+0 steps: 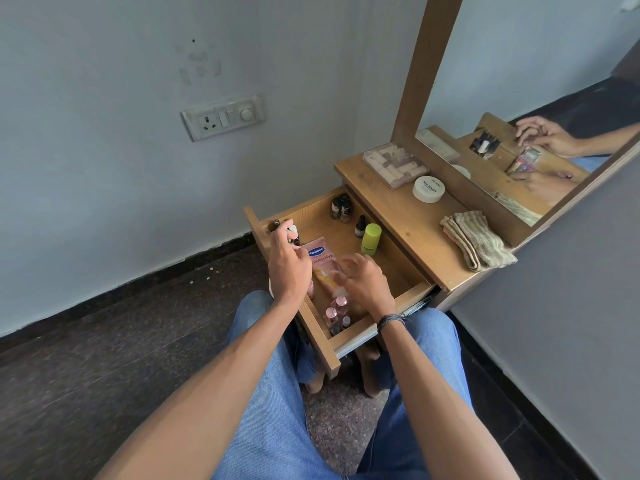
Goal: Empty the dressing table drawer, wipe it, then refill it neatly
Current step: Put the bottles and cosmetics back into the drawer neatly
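Observation:
The wooden drawer point(412, 295) is pulled out over my lap. A pink Vaseline tube point(322, 258) lies flat in its middle. A lime-green bottle point(370, 239) and a small dark dropper bottle point(360, 226) stand near the back, with dark nail polish bottles point(340, 206) in the far corner. Pink-capped bottles point(335, 310) stand at the near end. My left hand point(288, 261) grips a small white-capped bottle point(293, 232) at the drawer's left side. My right hand point(366, 283) hovers over the tube with loosely curled fingers, holding nothing.
On the dressing table top point(408, 223) sit a clear box of rollers point(394, 163), a white round tub point(428, 188) and a folded striped cloth point(476, 240). A mirror point(519, 126) leans behind. A wall switch plate point(221, 117) is at the left; dark floor lies below.

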Demonstrator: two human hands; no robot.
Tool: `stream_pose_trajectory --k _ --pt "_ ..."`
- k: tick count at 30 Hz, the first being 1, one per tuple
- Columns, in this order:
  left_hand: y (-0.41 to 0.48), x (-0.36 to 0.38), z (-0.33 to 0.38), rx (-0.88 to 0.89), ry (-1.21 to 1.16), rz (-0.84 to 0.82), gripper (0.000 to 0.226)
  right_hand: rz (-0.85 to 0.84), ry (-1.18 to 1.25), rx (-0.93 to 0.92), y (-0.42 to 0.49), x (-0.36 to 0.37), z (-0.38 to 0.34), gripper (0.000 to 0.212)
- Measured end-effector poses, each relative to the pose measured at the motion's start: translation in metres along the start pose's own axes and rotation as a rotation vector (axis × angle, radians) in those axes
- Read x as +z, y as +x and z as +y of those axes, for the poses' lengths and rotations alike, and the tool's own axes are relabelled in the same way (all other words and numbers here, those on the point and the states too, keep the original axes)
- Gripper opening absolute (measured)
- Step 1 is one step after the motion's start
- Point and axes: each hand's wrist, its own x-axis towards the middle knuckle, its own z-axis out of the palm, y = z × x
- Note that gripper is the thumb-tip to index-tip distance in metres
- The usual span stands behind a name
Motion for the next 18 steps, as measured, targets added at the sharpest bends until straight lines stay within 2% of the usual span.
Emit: stream_pose_trajectory --k 3,9,18 --pt "-0.0003 0.0003 -0.0001 0.000 -0.008 -0.001 0.053 -0.027 -0.019 -0.009 -0.0005 0.0007 0.0000 0.045" --pt "-0.0001 -0.0001 -0.0006 0.019 0.010 0.009 0.054 -0.117 -0.141 -0.018 -0.0005 0.0065 -0.0009 0.069" --pt "0.0003 0.0021 -0.0040 0.023 -0.011 0.040 0.052 -0.100 -0.157 0.000 0.0016 0.0081 0.0028 0.067"
